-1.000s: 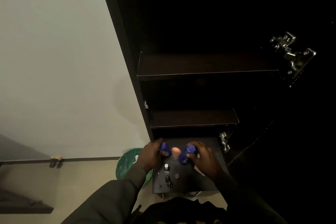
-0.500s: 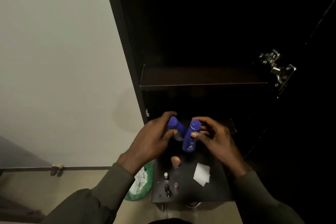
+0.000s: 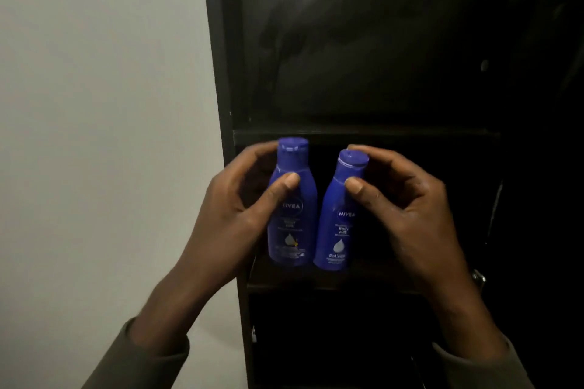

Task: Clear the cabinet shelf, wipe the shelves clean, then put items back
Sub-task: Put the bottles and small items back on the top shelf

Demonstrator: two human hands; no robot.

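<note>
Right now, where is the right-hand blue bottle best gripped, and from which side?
Grip the right bottle at its narrow shoulder below the cap, coming from its right, as the right hand does. It tapers there, and the left bottle stands close on the other side, leaving little room.

Two blue Nivea lotion bottles side by side at centre, both upright. Left bottle [image 3: 292,205] gripped by left hand [image 3: 234,208] from 9 o'clock, thumb across the front below the cap. Right bottle [image 3: 339,215], labelled Body Milk and tilted slightly toward 1 o'clock, gripped by right hand [image 3: 407,211] from 3 o'clock, thumb on the neck. Bottle bases just over a dark cabinet shelf [image 3: 316,286]; contact not discernible. Another shelf edge [image 3: 410,136] behind the caps. Pale wall [image 3: 94,104] at 9 o'clock, beside the dark cabinet side panel [image 3: 218,73].
</note>
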